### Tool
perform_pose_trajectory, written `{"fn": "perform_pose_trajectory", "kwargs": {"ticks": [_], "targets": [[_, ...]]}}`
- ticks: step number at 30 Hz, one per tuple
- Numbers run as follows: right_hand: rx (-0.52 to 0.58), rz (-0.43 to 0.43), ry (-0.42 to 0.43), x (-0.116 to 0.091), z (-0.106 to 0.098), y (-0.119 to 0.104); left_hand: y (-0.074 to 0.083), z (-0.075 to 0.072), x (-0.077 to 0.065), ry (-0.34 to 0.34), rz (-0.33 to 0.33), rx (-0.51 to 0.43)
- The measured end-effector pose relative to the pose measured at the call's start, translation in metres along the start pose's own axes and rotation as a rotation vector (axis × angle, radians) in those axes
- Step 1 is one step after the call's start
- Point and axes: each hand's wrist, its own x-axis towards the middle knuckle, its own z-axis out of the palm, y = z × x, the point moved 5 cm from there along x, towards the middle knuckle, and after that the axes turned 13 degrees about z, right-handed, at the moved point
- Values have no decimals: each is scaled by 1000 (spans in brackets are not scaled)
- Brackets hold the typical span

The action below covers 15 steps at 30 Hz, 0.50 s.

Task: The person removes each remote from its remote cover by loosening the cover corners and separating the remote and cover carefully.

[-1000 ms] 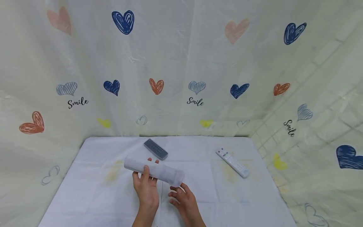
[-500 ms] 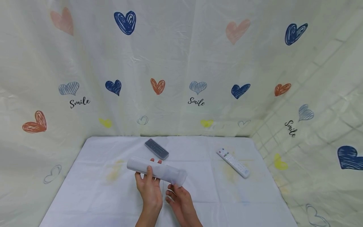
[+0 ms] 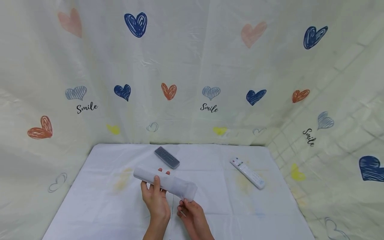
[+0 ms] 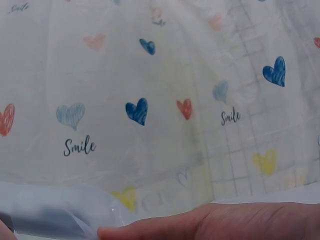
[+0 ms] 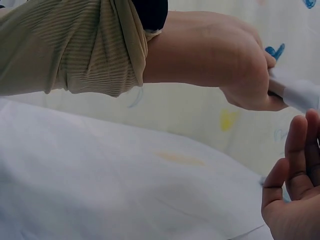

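A roll of thin, translucent white plastic point(image 3: 177, 186) is held at a slant above the table in the head view. Around its left half, my left hand point(image 3: 156, 204) curls from below, thumb on the near side and two fingertips showing beyond. My right hand point(image 3: 193, 215) pinches the lower edge at the right end between thumb and finger. In the left wrist view the roll point(image 4: 55, 210) has a loose, see-through end. The right wrist view catches the left hand point(image 5: 245, 70) gripping it, with the right hand's fingers point(image 5: 296, 150) below; their tips are partly cut off.
A dark grey remote control point(image 3: 167, 157) lies behind the roll, and a white remote control point(image 3: 247, 173) lies to the right. White cloth point(image 3: 99, 206) with faint yellow stains covers the table. A curtain point(image 3: 180, 60) printed with hearts hangs behind and at the sides.
The right hand's fingers have closed from a loose spread into a pinch on the roll's end. The roll stays in the left hand, shifted slightly. Both remotes lie where they were.
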Motion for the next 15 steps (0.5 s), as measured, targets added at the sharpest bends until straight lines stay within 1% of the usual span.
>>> {"fn": "perform_pose_trajectory", "kwargs": {"ticks": [6,15], "targets": [[-4,20,-4,-2,-5,-1,-2,-4,1,7,-32,8],[-8,57,27,-8,-11,0,-2,-8,3,25,-74,49]]}}
